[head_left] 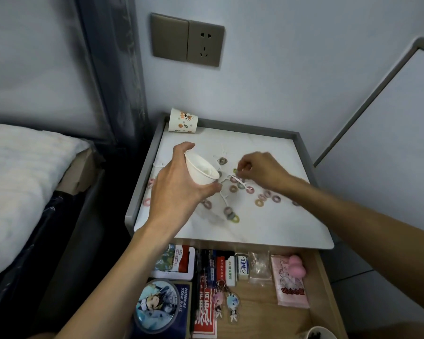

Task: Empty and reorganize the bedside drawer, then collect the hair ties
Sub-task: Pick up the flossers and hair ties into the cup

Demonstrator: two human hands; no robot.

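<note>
Touching right grip (262, 168): green hair tie (235, 170)

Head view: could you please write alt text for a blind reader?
A left hand holds a white paper cup above a nightstand strewn with hair ties, while the right hand pinches a green tie. The drawer below is open.

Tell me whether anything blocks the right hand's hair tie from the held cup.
Nothing visible does. The right hand pinches a green hair tie right beside the white paper cup, which the left hand holds tilted.
</note>
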